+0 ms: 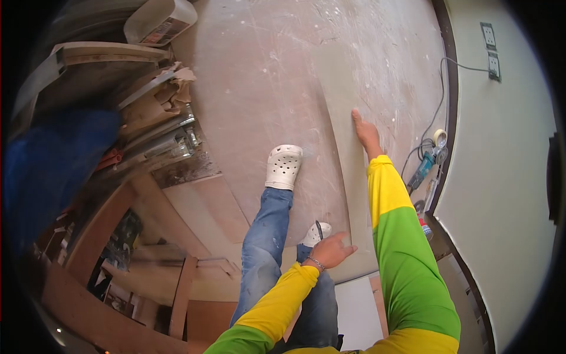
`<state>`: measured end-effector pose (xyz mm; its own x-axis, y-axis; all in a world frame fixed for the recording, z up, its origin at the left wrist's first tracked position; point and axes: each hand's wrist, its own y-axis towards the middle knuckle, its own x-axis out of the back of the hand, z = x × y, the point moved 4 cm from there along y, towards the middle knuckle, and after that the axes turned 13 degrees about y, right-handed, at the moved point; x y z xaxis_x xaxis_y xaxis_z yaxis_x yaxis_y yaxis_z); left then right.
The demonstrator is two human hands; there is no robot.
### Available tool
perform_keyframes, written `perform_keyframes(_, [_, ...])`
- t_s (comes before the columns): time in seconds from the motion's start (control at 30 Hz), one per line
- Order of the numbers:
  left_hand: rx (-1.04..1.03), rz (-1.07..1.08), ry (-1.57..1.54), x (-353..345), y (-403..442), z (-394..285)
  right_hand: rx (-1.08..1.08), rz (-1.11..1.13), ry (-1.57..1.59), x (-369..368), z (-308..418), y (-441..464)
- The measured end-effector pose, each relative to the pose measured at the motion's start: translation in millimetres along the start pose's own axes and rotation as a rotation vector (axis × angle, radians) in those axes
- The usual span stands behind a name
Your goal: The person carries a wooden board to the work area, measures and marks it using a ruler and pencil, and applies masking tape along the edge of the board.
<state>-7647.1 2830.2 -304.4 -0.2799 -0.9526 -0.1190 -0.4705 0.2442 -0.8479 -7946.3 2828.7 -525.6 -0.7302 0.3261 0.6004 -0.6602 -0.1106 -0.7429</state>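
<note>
A long pale board strip [345, 124] runs lengthwise over the dusty floor, with a dark shadow along its left edge. My right hand [367, 134] grips its right edge at mid-length, a finger lying on the upper face. At the near end, the fingertips of my left hand [333, 251] reach the strip's left edge. A slim dark pen-like object [319, 229] sticks up beside the left fingers and seems held there; its exact kind is unclear. Both my feet wear white perforated clogs [285, 165], left of the strip.
An angle grinder [422, 172] with its cord and a tape roll [440, 138] lie by the right wall, below the outlets [493, 65]. On the left are stacked wood and metal pieces [168, 138], a plastic jug [160, 22] and a wooden frame [100, 227]. Blurred blue fabric [65, 171] shows there.
</note>
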Motion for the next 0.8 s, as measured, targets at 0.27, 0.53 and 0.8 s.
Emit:
perform_keyframes(0.27, [0.014,0.076,-0.082,4,-6,-2,-0.11,-0.026,-0.029,-21,-4,14])
perform_keyframes(0.53, [0.029,0.065,-0.107,3,-3,-7,-0.13,-0.077,0.01,-37,-6,23])
perform_keyframes(0.8, [0.023,0.048,-0.052,-5,4,-19,-0.136,-0.155,0.018,-10,-18,-4])
